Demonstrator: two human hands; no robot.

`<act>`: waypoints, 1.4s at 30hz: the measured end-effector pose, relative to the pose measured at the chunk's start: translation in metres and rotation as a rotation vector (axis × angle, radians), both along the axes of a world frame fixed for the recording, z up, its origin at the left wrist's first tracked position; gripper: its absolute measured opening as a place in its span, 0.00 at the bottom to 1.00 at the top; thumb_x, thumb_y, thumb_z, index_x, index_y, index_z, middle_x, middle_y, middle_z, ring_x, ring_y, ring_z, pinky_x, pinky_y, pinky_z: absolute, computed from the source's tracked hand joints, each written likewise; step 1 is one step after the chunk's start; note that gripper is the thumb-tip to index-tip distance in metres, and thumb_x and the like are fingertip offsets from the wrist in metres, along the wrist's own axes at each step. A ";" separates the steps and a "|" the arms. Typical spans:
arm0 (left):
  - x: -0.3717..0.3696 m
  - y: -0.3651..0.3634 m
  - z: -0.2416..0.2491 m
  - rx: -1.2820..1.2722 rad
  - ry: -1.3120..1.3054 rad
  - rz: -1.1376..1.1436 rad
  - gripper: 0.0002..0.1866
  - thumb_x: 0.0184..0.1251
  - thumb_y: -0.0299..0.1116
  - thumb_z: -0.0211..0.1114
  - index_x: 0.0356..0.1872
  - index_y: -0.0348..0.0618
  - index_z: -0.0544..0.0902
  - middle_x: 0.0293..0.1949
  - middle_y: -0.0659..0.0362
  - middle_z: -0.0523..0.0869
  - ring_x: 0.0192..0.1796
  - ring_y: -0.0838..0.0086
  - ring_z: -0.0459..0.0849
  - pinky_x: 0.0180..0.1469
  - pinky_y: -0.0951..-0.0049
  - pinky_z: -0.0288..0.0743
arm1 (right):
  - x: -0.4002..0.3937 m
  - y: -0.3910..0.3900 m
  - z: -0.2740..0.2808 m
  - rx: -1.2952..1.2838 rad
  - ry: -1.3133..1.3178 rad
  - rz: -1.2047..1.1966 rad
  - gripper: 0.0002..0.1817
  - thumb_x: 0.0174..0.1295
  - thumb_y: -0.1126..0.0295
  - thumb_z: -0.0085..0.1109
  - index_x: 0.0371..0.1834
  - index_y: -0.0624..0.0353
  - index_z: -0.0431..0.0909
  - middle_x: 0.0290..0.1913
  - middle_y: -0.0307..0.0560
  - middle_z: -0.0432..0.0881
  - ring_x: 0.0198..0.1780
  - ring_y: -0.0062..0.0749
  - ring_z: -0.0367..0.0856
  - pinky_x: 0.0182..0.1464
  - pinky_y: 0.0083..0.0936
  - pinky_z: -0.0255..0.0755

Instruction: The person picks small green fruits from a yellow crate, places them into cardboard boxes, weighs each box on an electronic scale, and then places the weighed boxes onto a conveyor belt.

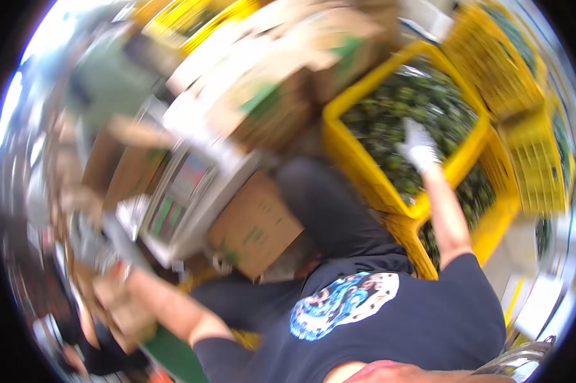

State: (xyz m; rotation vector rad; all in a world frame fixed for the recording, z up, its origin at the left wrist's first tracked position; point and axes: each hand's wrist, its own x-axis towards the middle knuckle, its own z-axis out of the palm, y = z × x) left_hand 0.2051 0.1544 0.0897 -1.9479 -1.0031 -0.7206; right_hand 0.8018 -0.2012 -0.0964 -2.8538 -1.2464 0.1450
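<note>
My right hand (420, 145), in a white knitted glove, rests on small green produce (390, 112) in a yellow plastic crate (390, 191). Its fingers look stretched out with the thumb apart, and I see nothing gripped. Whether the produce is loose or in clear packs, the blur does not show. Far to the left is my left hand (96, 246), in a greyish glove, beside an open cardboard box (119, 169). Motion smears its fingers, so what it holds, if anything, cannot be made out. Between my arms stands a white scale (186, 204) with a display panel.
Cardboard boxes with green print (281, 108) are piled ahead. Another box (256, 223) sits below the scale by my knees. More yellow crates (492, 60) stand at the right, and one with produce lies under the near crate. A person in green (109, 80) reaches toward the scale.
</note>
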 end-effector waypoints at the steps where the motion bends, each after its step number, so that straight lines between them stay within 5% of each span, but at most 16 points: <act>1: -0.015 -0.005 -0.010 -0.003 -0.032 0.113 0.12 0.59 0.33 0.61 0.42 0.39 0.83 0.44 0.50 0.84 0.46 0.61 0.83 0.49 0.67 0.77 | -0.007 0.021 0.011 0.105 0.042 0.113 0.39 0.49 0.62 0.64 0.66 0.59 0.62 0.62 0.60 0.70 0.62 0.53 0.69 0.63 0.36 0.65; 2: -0.028 -0.011 -0.021 -0.011 -0.059 0.230 0.12 0.60 0.32 0.60 0.42 0.38 0.83 0.43 0.50 0.84 0.44 0.62 0.83 0.46 0.68 0.78 | -0.024 0.048 0.031 0.240 0.153 0.287 0.37 0.50 0.63 0.64 0.65 0.59 0.64 0.62 0.59 0.71 0.62 0.51 0.70 0.63 0.36 0.65; 5: -0.061 -0.003 -0.070 -0.403 -1.533 -0.259 0.14 0.60 0.30 0.64 0.46 0.35 0.82 0.41 0.55 0.84 0.41 0.70 0.82 0.42 0.71 0.78 | -0.084 0.137 0.105 0.500 0.543 0.597 0.32 0.52 0.68 0.64 0.63 0.58 0.68 0.59 0.53 0.75 0.61 0.40 0.73 0.62 0.31 0.65; 13: -0.037 0.004 -0.063 -0.456 -1.662 -0.472 0.17 0.67 0.36 0.57 0.52 0.36 0.78 0.49 0.55 0.82 0.49 0.71 0.81 0.49 0.71 0.78 | -0.240 0.351 0.168 0.658 0.488 1.167 0.38 0.53 0.67 0.66 0.68 0.55 0.61 0.63 0.46 0.71 0.65 0.35 0.69 0.63 0.32 0.65; 15: -0.011 0.019 -0.063 -0.686 -1.941 -0.903 0.21 0.69 0.41 0.57 0.54 0.35 0.76 0.52 0.55 0.80 0.51 0.73 0.79 0.49 0.74 0.76 | -0.275 0.402 0.143 0.746 0.600 1.288 0.37 0.49 0.66 0.68 0.65 0.54 0.65 0.63 0.47 0.72 0.63 0.39 0.70 0.64 0.33 0.64; 19: 0.041 0.046 -0.083 -0.740 -1.608 -0.521 0.23 0.58 0.51 0.68 0.25 0.35 0.85 0.16 0.62 0.79 0.22 0.79 0.73 0.29 0.75 0.68 | -0.317 0.464 0.109 0.634 0.420 1.635 0.24 0.44 0.69 0.70 0.50 0.51 0.80 0.59 0.46 0.75 0.66 0.47 0.64 0.67 0.33 0.61; 21: 0.039 0.051 -0.077 -0.886 -1.605 -0.301 0.23 0.55 0.50 0.71 0.26 0.34 0.85 0.17 0.61 0.80 0.23 0.81 0.73 0.29 0.75 0.69 | -0.317 0.462 0.115 0.645 0.403 1.657 0.33 0.43 0.70 0.71 0.58 0.53 0.75 0.62 0.47 0.72 0.68 0.44 0.63 0.68 0.33 0.58; 24: 0.039 0.058 -0.085 -0.701 -1.779 -0.527 0.16 0.58 0.42 0.68 0.27 0.36 0.86 0.22 0.64 0.83 0.25 0.81 0.76 0.32 0.77 0.70 | -0.314 0.439 0.117 0.716 0.871 1.321 0.47 0.40 0.71 0.74 0.68 0.58 0.60 0.66 0.52 0.66 0.69 0.39 0.61 0.69 0.32 0.56; 25: 0.036 0.056 -0.088 -0.623 -1.852 -0.599 0.15 0.58 0.41 0.67 0.27 0.36 0.86 0.22 0.64 0.83 0.26 0.81 0.76 0.32 0.77 0.71 | -0.308 0.448 0.102 0.710 1.122 1.268 0.58 0.37 0.75 0.75 0.73 0.62 0.46 0.68 0.55 0.61 0.69 0.36 0.60 0.69 0.31 0.55; 28: 0.017 0.052 -0.096 -0.485 -1.875 -0.724 0.13 0.57 0.38 0.63 0.31 0.38 0.86 0.26 0.64 0.84 0.31 0.80 0.77 0.38 0.76 0.71 | -0.286 0.491 0.070 0.294 0.754 1.317 0.61 0.35 0.78 0.75 0.73 0.59 0.43 0.65 0.54 0.64 0.66 0.35 0.61 0.67 0.30 0.57; 31: -0.010 0.050 -0.117 -0.404 -2.048 -0.737 0.12 0.58 0.39 0.60 0.32 0.40 0.84 0.26 0.62 0.82 0.34 0.78 0.76 0.42 0.73 0.70 | -0.356 0.436 0.118 0.382 1.067 1.357 0.53 0.41 0.79 0.70 0.70 0.58 0.44 0.53 0.50 0.74 0.53 0.32 0.74 0.52 0.28 0.73; 33: -0.023 -0.006 -0.069 -0.408 -2.059 -0.575 0.10 0.60 0.36 0.59 0.28 0.40 0.81 0.23 0.63 0.78 0.33 0.80 0.74 0.39 0.74 0.70 | -0.383 0.396 0.126 0.490 1.128 1.397 0.42 0.41 0.80 0.66 0.65 0.60 0.59 0.49 0.49 0.78 0.50 0.32 0.77 0.50 0.28 0.75; 35: -0.037 -0.058 -0.031 -0.197 -1.987 -0.456 0.09 0.61 0.31 0.58 0.23 0.40 0.77 0.21 0.64 0.76 0.31 0.83 0.72 0.35 0.78 0.69 | -0.412 0.350 0.148 0.250 0.607 1.614 0.30 0.40 0.79 0.65 0.53 0.61 0.74 0.46 0.50 0.81 0.47 0.37 0.80 0.50 0.31 0.75; 38: -0.060 -0.154 0.008 0.099 -1.673 -0.399 0.01 0.60 0.23 0.59 0.31 0.40 0.76 0.29 0.64 0.76 0.33 0.82 0.72 0.36 0.78 0.69 | -0.475 0.263 0.128 0.611 0.652 1.756 0.24 0.41 0.75 0.64 0.47 0.58 0.79 0.45 0.50 0.82 0.49 0.44 0.79 0.53 0.37 0.72; 40: -0.089 -0.212 0.006 0.290 -1.373 -0.007 0.09 0.61 0.28 0.63 0.40 0.36 0.76 0.37 0.58 0.78 0.40 0.74 0.76 0.45 0.73 0.71 | -0.519 0.233 0.089 0.428 0.814 1.840 0.38 0.37 0.71 0.68 0.59 0.61 0.71 0.58 0.52 0.76 0.60 0.40 0.73 0.70 0.34 0.54; 42: -0.136 -0.257 -0.029 0.260 -1.335 0.139 0.46 0.56 0.52 0.68 0.64 0.28 0.57 0.59 0.42 0.64 0.60 0.55 0.67 0.65 0.61 0.60 | -0.585 0.199 0.075 0.294 1.381 1.578 0.51 0.31 0.68 0.70 0.65 0.64 0.55 0.60 0.54 0.67 0.63 0.39 0.65 0.69 0.33 0.55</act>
